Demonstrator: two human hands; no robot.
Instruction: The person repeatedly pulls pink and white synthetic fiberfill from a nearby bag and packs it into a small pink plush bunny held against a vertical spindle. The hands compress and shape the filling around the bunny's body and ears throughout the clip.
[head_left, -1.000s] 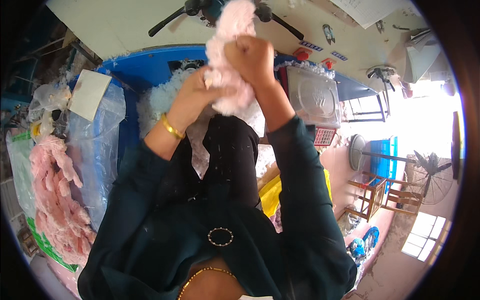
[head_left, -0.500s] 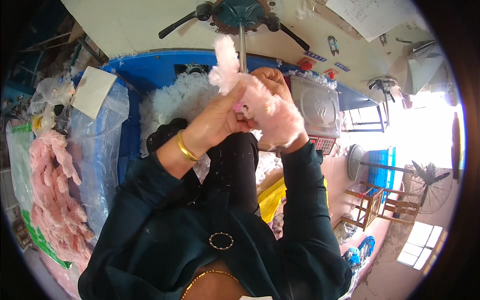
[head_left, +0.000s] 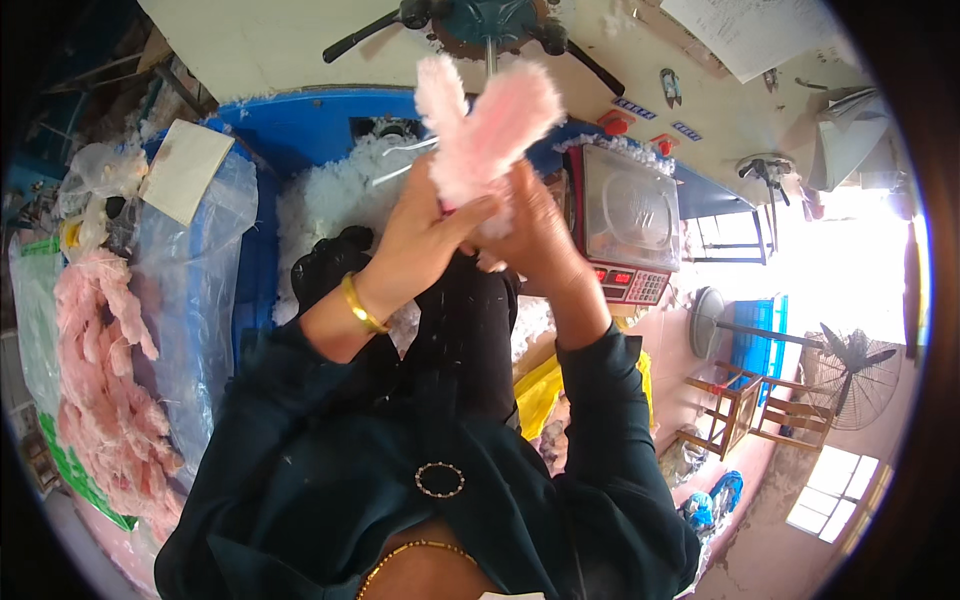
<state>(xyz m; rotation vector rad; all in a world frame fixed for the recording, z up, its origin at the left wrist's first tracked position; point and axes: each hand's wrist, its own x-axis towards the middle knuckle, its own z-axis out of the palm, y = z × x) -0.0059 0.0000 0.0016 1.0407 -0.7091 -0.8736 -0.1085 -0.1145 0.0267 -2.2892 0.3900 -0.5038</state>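
Both my hands grip a fluffy pink plush toy point(head_left: 490, 130) over my lap, in front of the metal rod of the bench machine. Two long ear-like lobes of it stick up, away from me. My left hand point(head_left: 420, 235) closes round its lower left side, the thumb pressed across it. My right hand point(head_left: 535, 225) wraps the right side, with some fingers hidden behind the plush. Thin white strips point(head_left: 405, 162) show beside my left hand; I cannot tell what they belong to. White fibre stuffing point(head_left: 325, 200) fills the blue bin point(head_left: 290, 125) beyond my knees.
At left, several pink plush pieces point(head_left: 105, 370) lie heaped by clear plastic bags. A weighing scale point(head_left: 630, 215) stands right of my hands. The bench point(head_left: 260, 45) carries the handled machine point(head_left: 485, 25) and small snips point(head_left: 670, 88). Fans and a wooden chair point(head_left: 740, 410) stand farther right.
The plush toy has turned from lying slanted across my right wrist to pointing its lobes upward. My right hand has shifted down beside it, and the scale's display has come into view.
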